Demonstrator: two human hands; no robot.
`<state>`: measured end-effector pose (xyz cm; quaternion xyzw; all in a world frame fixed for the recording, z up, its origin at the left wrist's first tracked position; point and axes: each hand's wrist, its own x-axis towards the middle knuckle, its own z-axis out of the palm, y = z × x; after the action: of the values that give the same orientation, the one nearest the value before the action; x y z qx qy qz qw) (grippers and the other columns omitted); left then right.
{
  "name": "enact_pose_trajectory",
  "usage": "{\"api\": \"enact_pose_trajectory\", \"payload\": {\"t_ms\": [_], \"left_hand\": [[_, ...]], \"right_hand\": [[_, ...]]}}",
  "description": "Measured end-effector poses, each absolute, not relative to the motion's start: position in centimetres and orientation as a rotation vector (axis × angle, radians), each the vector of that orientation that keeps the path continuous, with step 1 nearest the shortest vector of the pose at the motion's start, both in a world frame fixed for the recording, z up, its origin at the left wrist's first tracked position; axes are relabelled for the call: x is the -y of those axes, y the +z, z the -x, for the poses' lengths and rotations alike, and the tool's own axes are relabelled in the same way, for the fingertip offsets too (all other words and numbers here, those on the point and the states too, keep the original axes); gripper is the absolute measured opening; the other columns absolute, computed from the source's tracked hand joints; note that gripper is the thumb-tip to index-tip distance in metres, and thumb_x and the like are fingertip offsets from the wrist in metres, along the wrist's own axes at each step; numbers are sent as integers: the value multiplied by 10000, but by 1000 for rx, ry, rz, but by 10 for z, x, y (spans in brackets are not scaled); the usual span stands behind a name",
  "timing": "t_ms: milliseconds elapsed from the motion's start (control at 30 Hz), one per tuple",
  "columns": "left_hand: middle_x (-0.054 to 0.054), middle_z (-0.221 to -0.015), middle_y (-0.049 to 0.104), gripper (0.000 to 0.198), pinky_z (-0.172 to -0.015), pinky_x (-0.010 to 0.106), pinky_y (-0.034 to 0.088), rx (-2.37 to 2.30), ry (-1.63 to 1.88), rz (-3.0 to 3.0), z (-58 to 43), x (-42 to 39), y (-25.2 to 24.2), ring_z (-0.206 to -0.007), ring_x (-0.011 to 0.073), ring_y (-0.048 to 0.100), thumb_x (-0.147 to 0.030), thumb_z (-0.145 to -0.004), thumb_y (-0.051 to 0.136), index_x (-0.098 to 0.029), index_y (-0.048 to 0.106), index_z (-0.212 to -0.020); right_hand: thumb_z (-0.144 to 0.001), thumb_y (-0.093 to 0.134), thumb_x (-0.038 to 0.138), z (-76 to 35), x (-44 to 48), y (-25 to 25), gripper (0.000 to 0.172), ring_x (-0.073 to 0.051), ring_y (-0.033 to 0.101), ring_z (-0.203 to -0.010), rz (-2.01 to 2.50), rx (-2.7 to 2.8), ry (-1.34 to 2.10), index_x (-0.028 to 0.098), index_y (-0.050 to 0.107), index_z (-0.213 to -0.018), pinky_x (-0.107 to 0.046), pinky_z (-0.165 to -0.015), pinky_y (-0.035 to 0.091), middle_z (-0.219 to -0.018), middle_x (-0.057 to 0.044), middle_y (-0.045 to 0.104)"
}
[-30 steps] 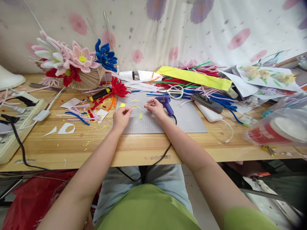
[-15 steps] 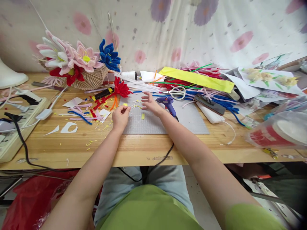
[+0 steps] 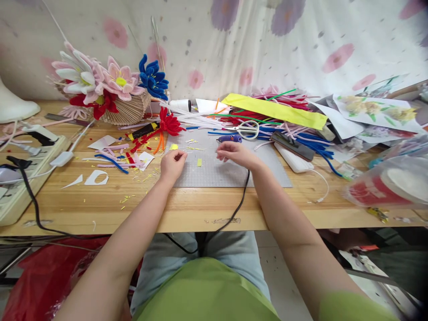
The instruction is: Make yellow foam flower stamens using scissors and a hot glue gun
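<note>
My left hand is over the left part of the grey cutting mat, thumb and fingertips pinched together. Thin pale strands stick out from the pinch to the right. My right hand is over the purple glue gun, hiding its handle; its fingers are slightly bent and apart, and whether they touch the gun I cannot tell. A small yellow-green piece lies on the mat between the hands. Beyond the left hand are a yellow piece and several thin yellow-tipped strands.
White-handled scissors, pipe cleaners and a yellow strip lie behind the mat. Fluffy flowers stand back left. Scraps and a utility knife are at left. The gun's black cord hangs over the table edge.
My right hand has moved right, from above the mat's middle to the glue gun, and now covers its handle. My left hand has shifted slightly right, still pinched.
</note>
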<state>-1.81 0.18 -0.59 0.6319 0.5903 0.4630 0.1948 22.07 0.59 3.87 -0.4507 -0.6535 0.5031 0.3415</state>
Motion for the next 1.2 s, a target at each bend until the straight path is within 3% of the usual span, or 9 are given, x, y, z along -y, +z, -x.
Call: {"api": "enact_pose_trajectory", "payload": {"t_ms": [133, 300, 467, 633, 800, 933, 1200], "left_hand": [[11, -687, 631, 96, -655, 272, 421, -1660, 1250, -1808, 15, -2, -6, -635, 138, 544, -250, -723, 584, -186, 636, -675], [6, -678, 621, 96, -637, 272, 411, -1672, 1228, -1835, 14, -2, -6, -627, 139, 534, -261, -720, 587, -195, 627, -662], [3, -674, 610, 120, -628, 270, 397, -1680, 1220, -1872, 13, -1, -7, -623, 137, 529, -280, -730, 578, -194, 619, -655], [5, -676, 615, 119, -640, 270, 400, -1680, 1206, -1885, 12, 2, -4, -632, 138, 535, -265, -728, 578, -192, 612, -641], [6, -683, 619, 116, -633, 271, 399, -1684, 1176, -1887, 11, 3, -3, -635, 140, 533, -276, -721, 577, -197, 617, -646], [4, -681, 619, 120, -631, 268, 394, -1702, 1123, -1899, 11, 3, -2, -639, 138, 529, -282, -713, 569, -193, 621, -653], [3, -673, 615, 131, -620, 261, 394, -1694, 1115, -1898, 10, 3, -1, -625, 130, 523, -290, -713, 560, -189, 626, -659]], "right_hand": [[-644, 705, 417, -274, 6, 57, 275, -139, 583, -681, 1358, 1747, 1358, 176, 622, -746, -299, -655, 454, -718, -31, 646], [-635, 699, 494, -302, 3, 53, 343, -98, 470, -551, 1579, 1669, 1140, 175, 573, -653, -273, -569, 397, -572, -5, 548], [-550, 755, 496, -282, -14, 26, 425, -150, 523, -664, 1660, 1571, 748, 185, 603, -797, -299, -605, 416, -768, -44, 612], [-613, 694, 510, -249, -27, 6, 345, -184, 533, -661, 1724, 1465, 673, 186, 594, -681, -337, -636, 421, -667, -44, 584], [-670, 625, 554, -236, -18, 11, 397, -113, 493, -544, 1439, 1311, 932, 170, 604, -765, -271, -506, 389, -742, -56, 622], [-649, 647, 585, -226, -3, 17, 438, -73, 436, -455, 1339, 1550, 1177, 153, 592, -693, -230, -432, 337, -587, -18, 575], [-662, 625, 612, -218, -2, 9, 456, -69, 412, -411, 1433, 1723, 1151, 163, 550, -628, -219, -405, 320, -479, 17, 503]]}}
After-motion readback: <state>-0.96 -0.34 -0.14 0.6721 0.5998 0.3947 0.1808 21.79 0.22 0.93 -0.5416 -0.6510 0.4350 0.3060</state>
